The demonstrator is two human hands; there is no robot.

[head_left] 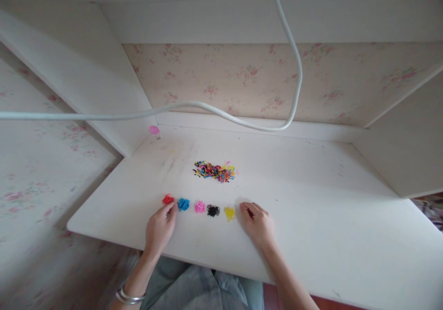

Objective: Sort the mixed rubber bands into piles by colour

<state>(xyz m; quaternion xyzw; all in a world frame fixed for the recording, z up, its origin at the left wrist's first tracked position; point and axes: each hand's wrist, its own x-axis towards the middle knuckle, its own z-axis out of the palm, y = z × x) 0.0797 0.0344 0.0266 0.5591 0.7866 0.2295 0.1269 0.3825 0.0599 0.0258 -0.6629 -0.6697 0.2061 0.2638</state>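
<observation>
A mixed heap of small coloured rubber bands (214, 171) lies mid-table. Nearer to me runs a row of single-colour piles: red bands (168, 199), blue bands (183, 204), pink bands (200, 206), black bands (213, 210) and yellow bands (229, 213). My left hand (160, 227) is closed in a pinch, its fingertips between the red and blue piles. Whatever sits in that pinch is too small to see. To the right of the yellow pile, my right hand (259, 223) rests on the table with fingers curled together; their contents are hidden.
The white table (311, 217) has side panels and a back ledge. A white cable (207, 108) hangs across the view above it. A small pink-topped object (154, 129) stands at the back left corner. The table's front edge is close to my lap.
</observation>
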